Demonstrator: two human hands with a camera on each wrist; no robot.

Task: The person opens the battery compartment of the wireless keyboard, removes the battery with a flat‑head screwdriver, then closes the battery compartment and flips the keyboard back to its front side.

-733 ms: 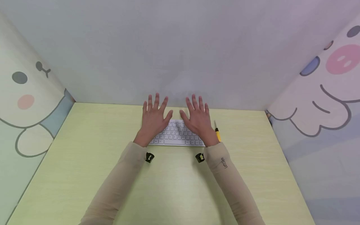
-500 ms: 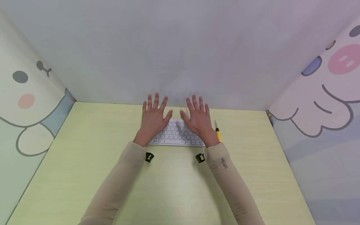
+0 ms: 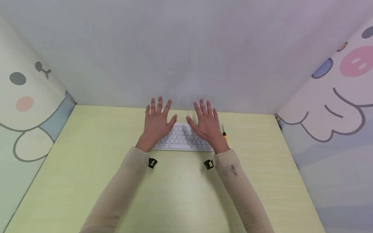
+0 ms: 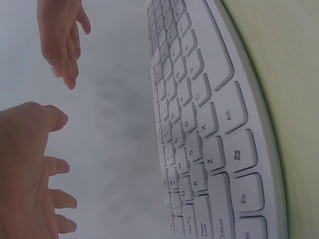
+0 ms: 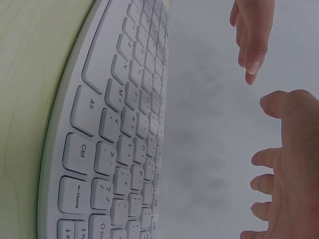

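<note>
Evidently poised rather than typing, the left hand (image 3: pixel 156 124) and right hand (image 3: pixel 207 126) hover with fingers spread wide, holding nothing, clear above the flat white keyboard (image 3: pixel 182 139) lying at the far middle of the pale green table (image 3: pixel 87 168), a yellow-handled utility knife (image 3: pixel 225 138) just right of it

Beige sleeves (image 3: pixel 122 191) with small black wrist cameras (image 3: pixel 152 162).

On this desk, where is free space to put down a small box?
The desk is bare left of the left hand, right of the yellow knife, and in front of the keyboard. Crowded: the keyboard under both hands, knife beside the right hand.
</note>
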